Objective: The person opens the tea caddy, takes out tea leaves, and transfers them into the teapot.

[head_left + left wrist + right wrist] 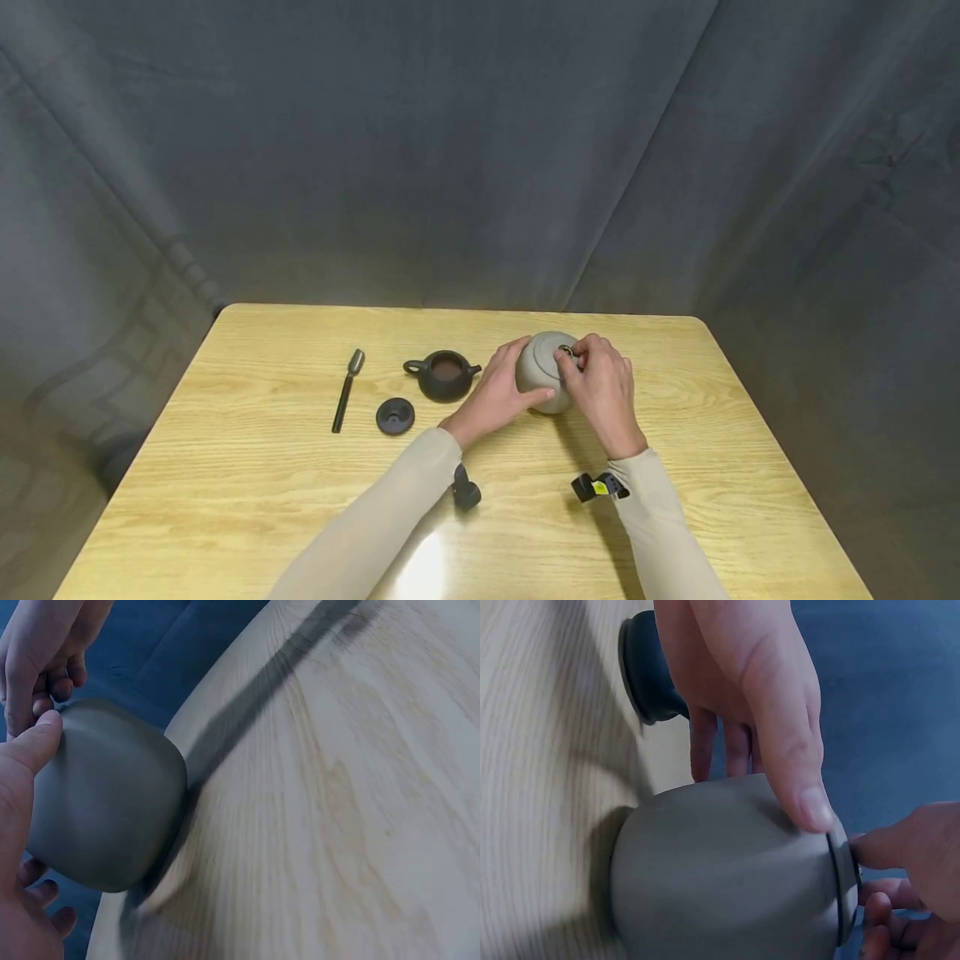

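Note:
A round grey jar (534, 377) stands on the right half of the table, its lid (550, 350) on top with a small dark ring handle (566, 350). My left hand (501, 387) grips the side of the jar, the thumb in front and the fingers around the far side. With thumb and fingers my right hand (602, 383) pinches the ring handle. The right wrist view shows a thin dark seam between the lid (844, 889) and the jar (727, 870). Fingertips of the right hand partly hide the handle.
Left of the jar is a small dark teapot (442, 388) with its top uncovered, its spout towards my left hand. Its dark lid (395, 416) lies in front of it. A tea scoop (347, 392) with a black handle lies farther left on the wooden table (225, 500). Grey curtains (450, 167) hang behind.

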Demonstrator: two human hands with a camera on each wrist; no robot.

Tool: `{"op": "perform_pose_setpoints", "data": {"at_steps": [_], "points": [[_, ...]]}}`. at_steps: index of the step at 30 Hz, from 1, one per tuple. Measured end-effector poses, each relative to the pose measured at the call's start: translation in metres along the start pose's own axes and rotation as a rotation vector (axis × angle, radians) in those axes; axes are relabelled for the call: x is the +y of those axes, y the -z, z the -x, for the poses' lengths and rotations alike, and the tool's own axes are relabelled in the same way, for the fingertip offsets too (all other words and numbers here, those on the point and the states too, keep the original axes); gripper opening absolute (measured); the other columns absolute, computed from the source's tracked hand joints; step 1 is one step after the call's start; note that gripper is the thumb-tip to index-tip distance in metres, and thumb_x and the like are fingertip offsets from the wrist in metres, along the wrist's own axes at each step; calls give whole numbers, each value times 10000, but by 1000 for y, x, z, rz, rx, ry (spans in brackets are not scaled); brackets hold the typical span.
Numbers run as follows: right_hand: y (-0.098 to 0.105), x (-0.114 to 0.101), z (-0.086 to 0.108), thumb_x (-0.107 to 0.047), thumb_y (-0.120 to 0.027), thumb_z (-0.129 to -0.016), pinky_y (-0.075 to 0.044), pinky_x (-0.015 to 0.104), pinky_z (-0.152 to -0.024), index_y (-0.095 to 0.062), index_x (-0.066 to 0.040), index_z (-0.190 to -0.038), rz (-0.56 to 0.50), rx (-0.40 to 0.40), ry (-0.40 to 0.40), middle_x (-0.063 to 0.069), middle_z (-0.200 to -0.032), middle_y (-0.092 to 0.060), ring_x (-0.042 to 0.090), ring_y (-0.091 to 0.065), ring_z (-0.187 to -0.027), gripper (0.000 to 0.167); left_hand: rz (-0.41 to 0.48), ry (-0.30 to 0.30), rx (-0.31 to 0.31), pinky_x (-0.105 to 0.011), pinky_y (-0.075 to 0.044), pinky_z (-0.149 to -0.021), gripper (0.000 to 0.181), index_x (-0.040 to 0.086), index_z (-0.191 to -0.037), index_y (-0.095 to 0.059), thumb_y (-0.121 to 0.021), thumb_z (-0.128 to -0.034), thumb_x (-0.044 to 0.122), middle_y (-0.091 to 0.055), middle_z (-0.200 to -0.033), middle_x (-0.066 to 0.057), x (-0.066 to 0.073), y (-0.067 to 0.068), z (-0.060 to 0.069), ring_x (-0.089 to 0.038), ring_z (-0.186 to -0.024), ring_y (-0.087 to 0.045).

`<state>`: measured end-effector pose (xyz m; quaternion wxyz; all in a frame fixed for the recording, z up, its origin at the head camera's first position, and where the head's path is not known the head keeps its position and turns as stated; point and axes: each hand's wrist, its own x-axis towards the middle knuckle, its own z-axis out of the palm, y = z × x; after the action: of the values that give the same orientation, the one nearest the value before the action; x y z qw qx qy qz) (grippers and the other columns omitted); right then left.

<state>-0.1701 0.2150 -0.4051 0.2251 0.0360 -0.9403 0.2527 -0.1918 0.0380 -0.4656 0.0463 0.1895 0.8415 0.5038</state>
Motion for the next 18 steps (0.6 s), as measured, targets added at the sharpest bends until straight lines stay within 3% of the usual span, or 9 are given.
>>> {"op": "perform_pose_setpoints", "data": {"at_steps": [6,10,13,18], "points": [[3,-4,-4,-203,-765,-981,-407,418,-739,-682,7,-1012,8,-84,-23,134,-829,-634,292,-575,-716,228,-7,16,4,-510,-440,-1236,987,209,-1701,-245,-793,-940,516,-323,-1730,-53,3,-3,-8,-276,-1566,-400],[8,-7,-8,-216,-751,-989,-428,371,-673,-683,-1,-1024,6,-145,-54,124,-855,-635,256,-568,-695,228,-16,12,25,-519,-441,-1232,986,196,-1697,-254,-810,-934,479,-349,-1715,-81,4,-7,-13,-302,-1547,-423],[13,-6,-12,-234,-736,-994,-414,321,-608,-674,-12,-1027,-15,-201,-99,110,-861,-634,227,-557,-664,233,-22,14,37,-530,-442,-1224,996,201,-1693,-263,-818,-920,495,-373,-1702,-82,4,-10,-15,-306,-1529,-441],[21,-6,-21,-291,-695,-1006,-418,307,-627,-652,-25,-1042,-47,-322,-182,96,-882,-647,215,-574,-696,272,-47,11,54,-557,-408,-1238,1008,185,-1678,-293,-834,-895,519,-353,-1713,-70,5,-12,-18,-310,-1532,-434]]}}
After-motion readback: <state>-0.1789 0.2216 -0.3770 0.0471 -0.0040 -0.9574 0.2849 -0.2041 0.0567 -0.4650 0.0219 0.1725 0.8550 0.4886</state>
